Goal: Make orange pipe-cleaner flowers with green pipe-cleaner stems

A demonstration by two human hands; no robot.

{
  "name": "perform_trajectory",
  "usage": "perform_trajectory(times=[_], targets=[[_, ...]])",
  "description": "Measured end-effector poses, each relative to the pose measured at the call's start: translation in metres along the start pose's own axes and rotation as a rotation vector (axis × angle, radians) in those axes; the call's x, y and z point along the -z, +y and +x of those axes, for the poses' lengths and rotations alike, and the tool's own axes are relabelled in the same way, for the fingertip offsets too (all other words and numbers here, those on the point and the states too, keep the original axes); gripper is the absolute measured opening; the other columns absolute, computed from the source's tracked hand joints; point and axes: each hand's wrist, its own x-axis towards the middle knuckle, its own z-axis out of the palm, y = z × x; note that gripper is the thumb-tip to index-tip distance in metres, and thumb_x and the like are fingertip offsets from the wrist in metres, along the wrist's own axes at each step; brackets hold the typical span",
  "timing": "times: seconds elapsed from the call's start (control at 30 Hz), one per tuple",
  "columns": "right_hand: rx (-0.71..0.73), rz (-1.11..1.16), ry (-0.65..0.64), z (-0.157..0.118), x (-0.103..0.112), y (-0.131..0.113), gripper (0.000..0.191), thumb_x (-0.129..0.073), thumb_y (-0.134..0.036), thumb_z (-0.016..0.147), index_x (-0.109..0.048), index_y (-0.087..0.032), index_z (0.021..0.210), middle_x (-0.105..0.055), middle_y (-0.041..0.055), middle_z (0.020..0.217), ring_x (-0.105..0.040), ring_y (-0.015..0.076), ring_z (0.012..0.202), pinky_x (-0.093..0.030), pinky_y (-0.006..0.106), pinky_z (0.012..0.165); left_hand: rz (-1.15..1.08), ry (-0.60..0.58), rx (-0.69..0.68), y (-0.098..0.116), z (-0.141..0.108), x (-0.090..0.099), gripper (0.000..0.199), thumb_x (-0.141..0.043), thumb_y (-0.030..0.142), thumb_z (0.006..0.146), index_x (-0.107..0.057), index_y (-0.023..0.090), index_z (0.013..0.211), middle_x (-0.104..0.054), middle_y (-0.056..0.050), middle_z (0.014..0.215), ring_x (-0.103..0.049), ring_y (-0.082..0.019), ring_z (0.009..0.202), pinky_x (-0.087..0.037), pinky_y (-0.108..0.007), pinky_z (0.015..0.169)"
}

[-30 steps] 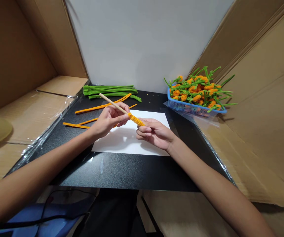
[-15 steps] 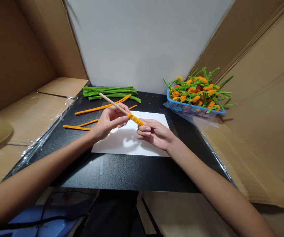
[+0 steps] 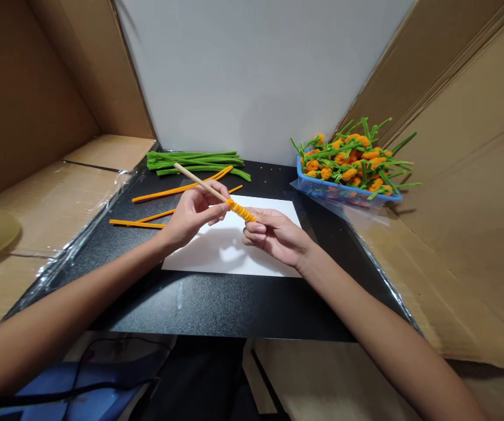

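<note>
The left hand (image 3: 193,216) grips a thin wooden dowel (image 3: 199,182) above a white paper sheet (image 3: 230,251); the right hand (image 3: 273,234) appears to pinch the orange pipe cleaner coil (image 3: 241,211) wound around the dowel's end.

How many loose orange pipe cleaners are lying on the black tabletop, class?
3 pipe cleaners: the rearmost, near the green pipe cleaners; the middle one; the nearest. The last two run under the left hand, which may hide others.
</note>
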Motion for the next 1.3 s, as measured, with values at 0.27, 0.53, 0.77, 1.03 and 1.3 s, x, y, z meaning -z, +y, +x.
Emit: perform_trajectory(times=[0.27, 0.53, 0.77, 1.03, 1.3], targets=[[0.018, -0.016, 0.03, 0.0001, -0.0017, 0.0003, 0.005, -0.057, -0.017, 0.095, -0.058, -0.013, 0.093, -0.042, -0.0066, 0.06, -0.036, 0.0075, 0.055, -0.037, 0.022, 0.062, 0.002, 0.03, 0.013, 0.0012, 0.0002, -0.0018, 0.029, -0.084, 0.026, 0.071, -0.063, 0.015, 0.087, -0.056, 0.001, 0.069, -0.049, -0.006, 0.054, -0.035, -0.016, 0.044], [0.035, -0.017, 0.035, 0.0, -0.002, 0.0003, 0.005, -0.058, -0.016, 0.093, -0.06, -0.012, 0.095, -0.043, -0.006, 0.059, -0.035, 0.0081, 0.056, -0.036, 0.022, 0.061, -0.03, 0.03, 0.024, 0.0018, 0.0002, -0.0033, 0.028, -0.084, 0.024, 0.07, -0.063, 0.015, 0.086, -0.056, 0.002, 0.068, -0.049, -0.006, 0.053, -0.035, -0.016, 0.043], [0.066, -0.053, 0.074, -0.0003, -0.0047, 0.0006, 0.008, -0.061, -0.016, 0.09, -0.062, -0.012, 0.096, -0.044, -0.0057, 0.06, -0.035, 0.0084, 0.056, -0.036, 0.022, 0.06, -0.023, 0.052, 0.034, 0.0011, 0.0008, -0.0032, 0.025, -0.083, 0.023, 0.07, -0.065, 0.015, 0.085, -0.057, 0.001, 0.067, -0.046, -0.005, 0.05, -0.033, -0.017, 0.043], [0.08, -0.063, 0.063, 0.0, -0.0037, 0.0006, 0.011, -0.062, -0.017, 0.089, -0.064, -0.011, 0.098, -0.043, -0.0057, 0.061, -0.035, 0.0082, 0.056, -0.035, 0.021, 0.059, -0.039, 0.062, 0.026, 0.0, 0.0012, -0.0026, 0.021, -0.081, 0.022, 0.072, -0.068, 0.015, 0.087, -0.059, 0.0, 0.066, -0.047, -0.007, 0.052, -0.032, -0.018, 0.043], [0.102, -0.068, 0.081, 0.0005, -0.0045, 0.0002, 0.011, -0.061, -0.016, 0.089, -0.065, -0.01, 0.097, -0.045, -0.0048, 0.06, -0.035, 0.0083, 0.055, -0.034, 0.022, 0.057, -0.039, 0.08, 0.048, 0.0018, 0.0015, -0.0044, 0.024, -0.084, 0.022, 0.068, -0.067, 0.015, 0.084, -0.06, 0.0, 0.066, -0.047, -0.006, 0.051, -0.032, -0.017, 0.043]])
